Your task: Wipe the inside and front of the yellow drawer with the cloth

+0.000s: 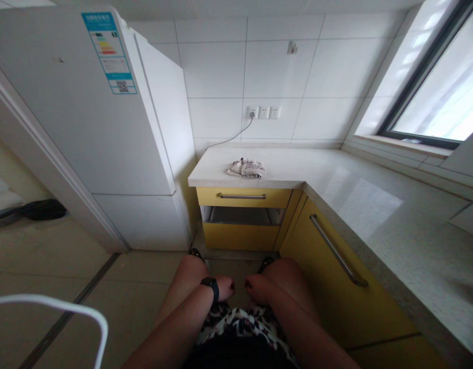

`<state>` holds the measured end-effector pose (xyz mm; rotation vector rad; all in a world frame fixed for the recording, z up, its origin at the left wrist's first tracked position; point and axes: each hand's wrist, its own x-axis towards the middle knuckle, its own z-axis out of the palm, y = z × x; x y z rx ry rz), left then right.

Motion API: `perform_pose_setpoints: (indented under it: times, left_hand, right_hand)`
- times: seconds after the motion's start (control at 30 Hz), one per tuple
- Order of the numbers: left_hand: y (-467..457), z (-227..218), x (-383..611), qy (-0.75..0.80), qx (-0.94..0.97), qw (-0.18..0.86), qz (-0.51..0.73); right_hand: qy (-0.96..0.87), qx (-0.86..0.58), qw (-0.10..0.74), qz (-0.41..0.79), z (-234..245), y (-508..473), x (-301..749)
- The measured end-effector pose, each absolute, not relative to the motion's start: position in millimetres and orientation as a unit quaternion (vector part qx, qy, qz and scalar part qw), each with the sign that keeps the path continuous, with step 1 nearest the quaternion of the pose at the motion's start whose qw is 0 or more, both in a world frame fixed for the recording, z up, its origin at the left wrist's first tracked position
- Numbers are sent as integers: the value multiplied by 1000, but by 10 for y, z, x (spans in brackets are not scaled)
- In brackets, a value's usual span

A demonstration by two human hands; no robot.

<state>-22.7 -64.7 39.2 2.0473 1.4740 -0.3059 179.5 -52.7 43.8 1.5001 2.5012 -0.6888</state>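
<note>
My left hand is closed in a loose fist by my left knee, a black watch on its wrist. Opposite it, by the other knee, my right hand is curled closed too. A gap separates the two hands, and nothing shows in either. In front of them stands a yellow drawer unit with a dark opening between its front panels. The top drawer has a metal bar handle. Above it, a folded patterned cloth lies on the pale countertop.
A white refrigerator stands on the left. Along the right runs a yellow cabinet door with a long handle, below the counter. A cord runs from the wall sockets. A white curved tube crosses the lower left.
</note>
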Motion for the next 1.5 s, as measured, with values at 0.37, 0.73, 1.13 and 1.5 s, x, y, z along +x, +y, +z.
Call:
perform_pose_setpoints:
  times: [0.37, 0.73, 1.13, 1.5]
  left_hand:
    - [-619, 328, -241, 555, 772, 290, -112]
    - [-617, 333, -222, 546, 777, 291, -117]
    - [-630, 351, -225, 551, 774, 285, -123]
    - [-638, 363, -221, 547, 777, 287, -123]
  right_hand:
    - [837, 494, 66, -227, 417, -517, 1804]
    - [835, 497, 68, -227, 400, -525, 1794]
    - [837, 494, 71, -224, 364, -511, 1796]
    - [837, 496, 68, -222, 389, -525, 1802]
